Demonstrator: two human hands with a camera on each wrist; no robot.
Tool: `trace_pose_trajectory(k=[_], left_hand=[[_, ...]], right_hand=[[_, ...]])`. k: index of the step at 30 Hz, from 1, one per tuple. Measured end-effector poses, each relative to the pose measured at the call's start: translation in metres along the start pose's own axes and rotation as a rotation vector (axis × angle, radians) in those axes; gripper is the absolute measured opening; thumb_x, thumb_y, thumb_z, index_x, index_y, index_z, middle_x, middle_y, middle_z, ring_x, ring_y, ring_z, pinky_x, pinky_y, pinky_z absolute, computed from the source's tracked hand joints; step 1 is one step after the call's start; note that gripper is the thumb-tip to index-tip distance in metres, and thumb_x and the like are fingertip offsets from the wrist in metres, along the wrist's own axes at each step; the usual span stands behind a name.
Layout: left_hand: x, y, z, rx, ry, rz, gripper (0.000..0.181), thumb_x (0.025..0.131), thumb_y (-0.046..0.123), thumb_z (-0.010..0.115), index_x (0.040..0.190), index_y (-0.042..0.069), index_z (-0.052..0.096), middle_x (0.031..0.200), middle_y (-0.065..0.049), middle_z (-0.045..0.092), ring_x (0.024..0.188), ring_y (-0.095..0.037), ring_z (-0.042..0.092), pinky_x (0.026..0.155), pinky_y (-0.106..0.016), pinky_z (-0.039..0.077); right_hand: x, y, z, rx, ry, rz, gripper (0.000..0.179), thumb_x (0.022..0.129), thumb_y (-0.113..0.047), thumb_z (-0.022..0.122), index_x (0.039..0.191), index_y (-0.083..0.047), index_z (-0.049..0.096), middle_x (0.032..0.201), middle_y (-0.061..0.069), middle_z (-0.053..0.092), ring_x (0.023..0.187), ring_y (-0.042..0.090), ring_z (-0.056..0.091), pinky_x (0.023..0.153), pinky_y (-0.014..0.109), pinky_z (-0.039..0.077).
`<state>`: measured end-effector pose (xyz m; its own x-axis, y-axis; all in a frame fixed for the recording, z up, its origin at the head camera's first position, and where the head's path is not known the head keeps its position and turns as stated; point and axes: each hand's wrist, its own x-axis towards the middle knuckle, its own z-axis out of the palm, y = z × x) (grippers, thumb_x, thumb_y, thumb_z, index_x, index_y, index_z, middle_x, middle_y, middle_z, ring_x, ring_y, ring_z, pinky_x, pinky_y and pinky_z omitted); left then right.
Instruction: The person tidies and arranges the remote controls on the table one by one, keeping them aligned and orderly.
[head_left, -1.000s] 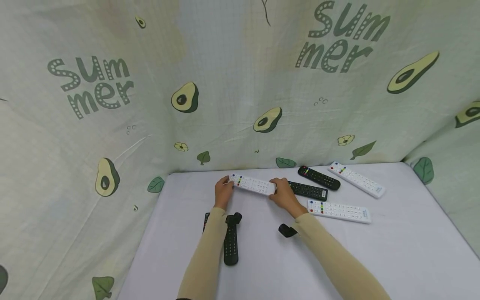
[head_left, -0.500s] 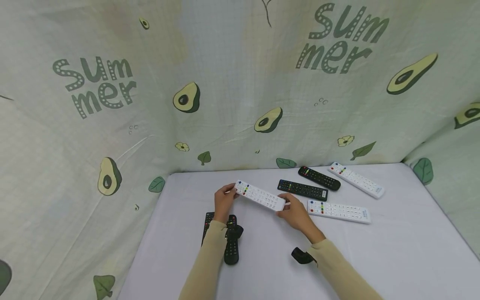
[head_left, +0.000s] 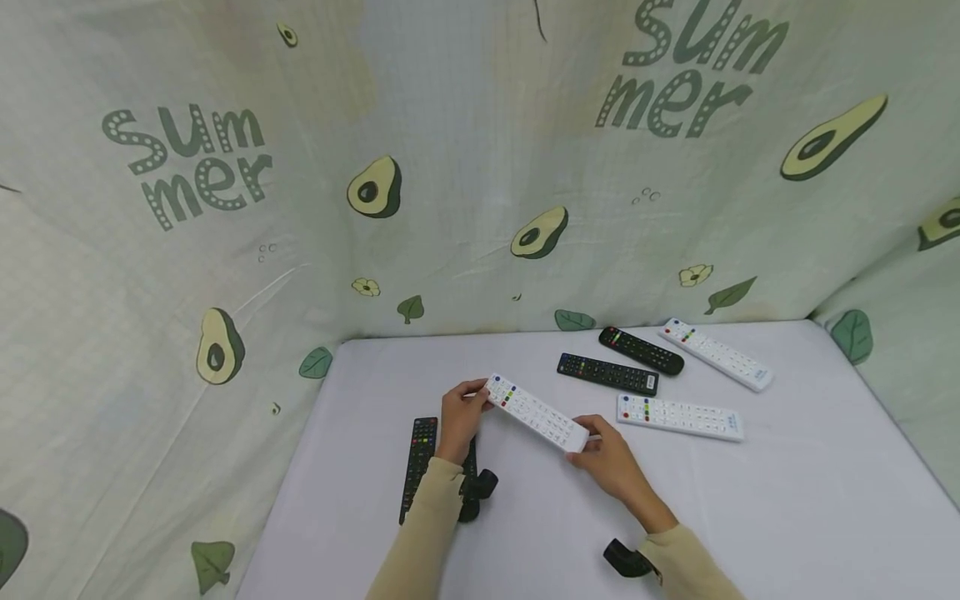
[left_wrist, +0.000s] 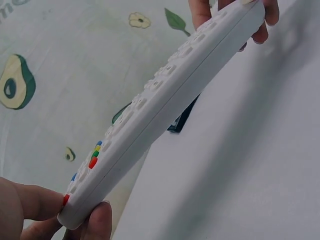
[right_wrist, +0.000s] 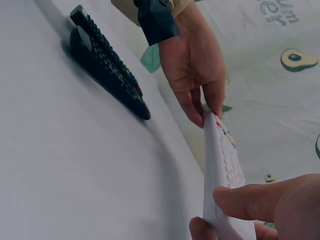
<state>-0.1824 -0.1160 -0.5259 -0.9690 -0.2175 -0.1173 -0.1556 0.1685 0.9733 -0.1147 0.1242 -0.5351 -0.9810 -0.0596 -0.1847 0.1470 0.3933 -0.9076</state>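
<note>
Nearest, beige sleeves (head_left: 686, 571) reach in over the white tabletop (head_left: 540, 537), a small black device (head_left: 627, 558) at the right wrist and a similar one at the left. Beside and partly under the left forearm lie two black remotes, one (head_left: 417, 467) largely in view, the other (head_left: 468, 512) mostly covered by the arm.

Beyond, the right hand (head_left: 613, 465) pinches the nearer end of a white remote (head_left: 536, 414), while the fingers of the left hand (head_left: 459, 423) grip its farther end, next to the coloured buttons. This remote is slanted between both hands, raised clear of the surface, keys facing up.

Farther off to the right, a second white remote (head_left: 680, 417) rests flat, then a straight-edged black one (head_left: 608, 374), a rounded black one (head_left: 641, 350) and another white one (head_left: 716, 354) near the back edge. Behind hangs pale cloth (head_left: 450, 108) printed with avocados, leaves and "summer".
</note>
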Motion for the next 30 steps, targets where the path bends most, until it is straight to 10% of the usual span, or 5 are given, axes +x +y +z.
trace_pose_trajectory(k=[17, 30], left_hand=[[-0.015, -0.007, 0.004, 0.100, -0.034, 0.003, 0.019, 0.103, 0.002, 0.063, 0.116, -0.006, 0.074, 0.111, -0.018, 0.071, 0.088, -0.020, 0.070, 0.085, -0.043, 0.064], [-0.012, -0.007, 0.002, 0.227, -0.108, -0.066, 0.035, 0.109, 0.021, 0.052, 0.123, -0.002, 0.074, 0.126, -0.016, 0.069, 0.096, -0.019, 0.066, 0.088, -0.036, 0.057]], right_hand=[[-0.032, 0.015, 0.018, 0.081, 0.017, 0.073, 0.058, 0.079, 0.002, 0.085, 0.130, 0.005, 0.057, 0.112, 0.015, 0.063, 0.090, 0.019, 0.066, 0.071, 0.027, 0.053], [-0.049, 0.014, 0.040, 0.102, -0.125, 0.039, 0.059, 0.086, -0.001, 0.079, 0.139, 0.007, 0.054, 0.106, 0.010, 0.064, 0.089, 0.018, 0.067, 0.072, 0.029, 0.056]])
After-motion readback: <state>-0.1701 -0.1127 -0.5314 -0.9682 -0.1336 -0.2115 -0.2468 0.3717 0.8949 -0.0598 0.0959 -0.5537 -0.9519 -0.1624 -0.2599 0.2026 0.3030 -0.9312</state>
